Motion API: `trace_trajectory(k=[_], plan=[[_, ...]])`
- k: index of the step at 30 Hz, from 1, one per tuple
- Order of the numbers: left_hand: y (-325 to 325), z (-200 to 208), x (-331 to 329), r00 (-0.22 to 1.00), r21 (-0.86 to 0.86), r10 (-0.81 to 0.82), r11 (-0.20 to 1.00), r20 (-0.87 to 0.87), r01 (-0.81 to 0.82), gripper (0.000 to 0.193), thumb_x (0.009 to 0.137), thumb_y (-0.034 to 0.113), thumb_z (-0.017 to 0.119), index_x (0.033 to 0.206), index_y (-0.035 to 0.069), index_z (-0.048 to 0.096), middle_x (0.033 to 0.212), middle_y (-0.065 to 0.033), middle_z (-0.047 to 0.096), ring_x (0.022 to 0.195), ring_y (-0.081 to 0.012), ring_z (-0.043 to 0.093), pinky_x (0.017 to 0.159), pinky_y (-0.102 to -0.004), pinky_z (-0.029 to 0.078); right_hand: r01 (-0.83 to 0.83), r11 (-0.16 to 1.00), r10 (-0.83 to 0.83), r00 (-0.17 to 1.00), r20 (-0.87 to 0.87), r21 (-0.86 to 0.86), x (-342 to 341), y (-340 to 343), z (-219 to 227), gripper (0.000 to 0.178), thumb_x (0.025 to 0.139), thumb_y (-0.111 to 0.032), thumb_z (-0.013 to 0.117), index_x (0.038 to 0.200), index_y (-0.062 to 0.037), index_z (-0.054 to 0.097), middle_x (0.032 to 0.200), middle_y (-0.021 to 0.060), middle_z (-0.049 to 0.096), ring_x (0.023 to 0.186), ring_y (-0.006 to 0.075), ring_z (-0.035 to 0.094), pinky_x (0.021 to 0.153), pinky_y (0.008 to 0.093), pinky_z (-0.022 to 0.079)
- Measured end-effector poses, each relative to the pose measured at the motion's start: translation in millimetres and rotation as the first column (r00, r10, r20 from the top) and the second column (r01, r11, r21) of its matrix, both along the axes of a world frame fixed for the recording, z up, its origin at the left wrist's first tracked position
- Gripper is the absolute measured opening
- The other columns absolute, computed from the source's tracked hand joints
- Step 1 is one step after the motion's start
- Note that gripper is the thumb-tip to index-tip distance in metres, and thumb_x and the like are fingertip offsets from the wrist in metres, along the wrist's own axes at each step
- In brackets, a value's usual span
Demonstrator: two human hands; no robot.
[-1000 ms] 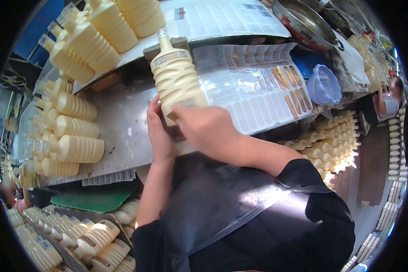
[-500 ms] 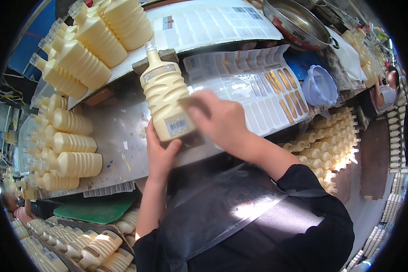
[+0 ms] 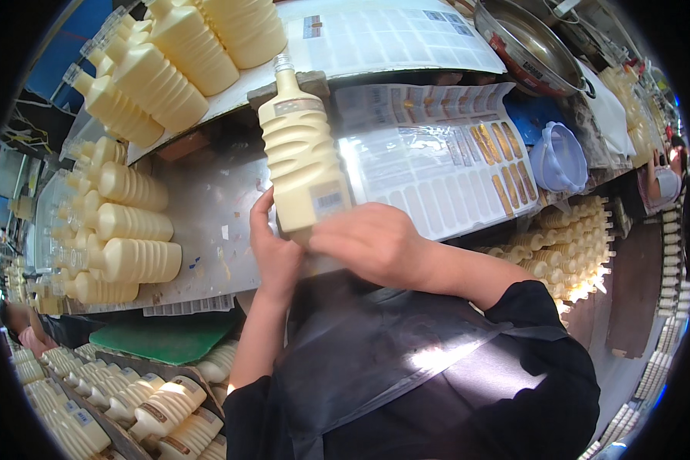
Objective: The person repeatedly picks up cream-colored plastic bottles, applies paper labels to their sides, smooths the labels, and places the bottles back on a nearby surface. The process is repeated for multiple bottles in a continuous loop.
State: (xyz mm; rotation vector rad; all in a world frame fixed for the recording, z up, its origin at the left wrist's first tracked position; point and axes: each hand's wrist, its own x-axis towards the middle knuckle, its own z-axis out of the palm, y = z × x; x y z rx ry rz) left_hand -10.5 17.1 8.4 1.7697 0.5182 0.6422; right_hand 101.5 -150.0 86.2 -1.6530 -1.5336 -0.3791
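Observation:
A cream ribbed bottle [image 3: 300,157] lies on the metal worktop [image 3: 207,230], its long neck resting against a dark block [image 3: 314,80]. A barcode label [image 3: 328,198] is on its lower side, and another label crosses its shoulder. My left hand [image 3: 274,249] grips the bottle's base, thumb and fingers around the lower edge. Close by the base corner, my right hand [image 3: 379,241] has its fingers pressed together, slightly smeared by motion. A small dark flat thing seems to sit beneath those fingers; its kind is hidden.
Label sheets [image 3: 437,199] lie right of the bottle, with a blue plastic basin [image 3: 560,157] beyond. More cream bottles [image 3: 142,261] lie at left; others stand on the upper shelf [image 3: 391,38]. A steel pan [image 3: 529,46] is far right. Crated bottles [image 3: 169,406] fill the lower left.
My right hand has moved from the bottle's right side down to its base. The view has shifted a little, so the bottle appears farther right. My left hand still holds the base.

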Motion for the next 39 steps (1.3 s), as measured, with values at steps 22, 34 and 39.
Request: trace_trajectory(k=[22, 34, 39], plan=[[-8, 16, 19, 0.989, 0.512, -0.019, 0.857, 0.146, -0.06, 0.07, 0.071, 0.011, 0.092, 0.13, 0.005, 0.056, 0.132, -0.0155, 0.056, 0.124, -0.0324, 0.056, 0.104, -0.0407, 0.047, -0.088, 0.988, -0.111, 0.16, -0.981, -0.126, 32, -43, -24, 0.02, 0.097, -0.014, 0.059, 0.107, -0.0036, 0.072, 0.102, 0.0045, 0.069, 0.1, 0.0111, 0.061, 0.092, 0.0271, 0.047], [-13, 18, 13, 0.995, 0.594, -0.038, 0.804, 0.087, -0.021, 0.066, 0.077, 0.01, 0.087, 0.136, 0.007, 0.058, 0.139, -0.0197, 0.05, 0.129, -0.0378, 0.051, 0.11, -0.0465, 0.041, 0.67, 0.713, -0.695, 0.714, -0.083, -0.205, 162, -51, -53, 0.026, 0.095, -0.028, 0.066, 0.097, -0.0036, 0.075, 0.086, 0.0181, 0.073, 0.088, 0.0413, 0.069, 0.08, 0.0481, 0.055], [-14, 5, 11, 0.997, 0.621, -0.034, 0.784, 0.07, -0.017, 0.065, 0.081, 0.007, 0.083, 0.14, 0.002, 0.055, 0.148, -0.0215, 0.041, 0.132, -0.0396, 0.05, 0.108, -0.0465, 0.044, 0.648, 0.543, -0.766, 0.643, 0.002, -0.533, 175, -69, -53, 0.023, 0.092, -0.026, 0.067, 0.096, -0.0049, 0.076, 0.09, 0.0181, 0.074, 0.09, 0.0402, 0.069, 0.081, 0.0493, 0.055]])
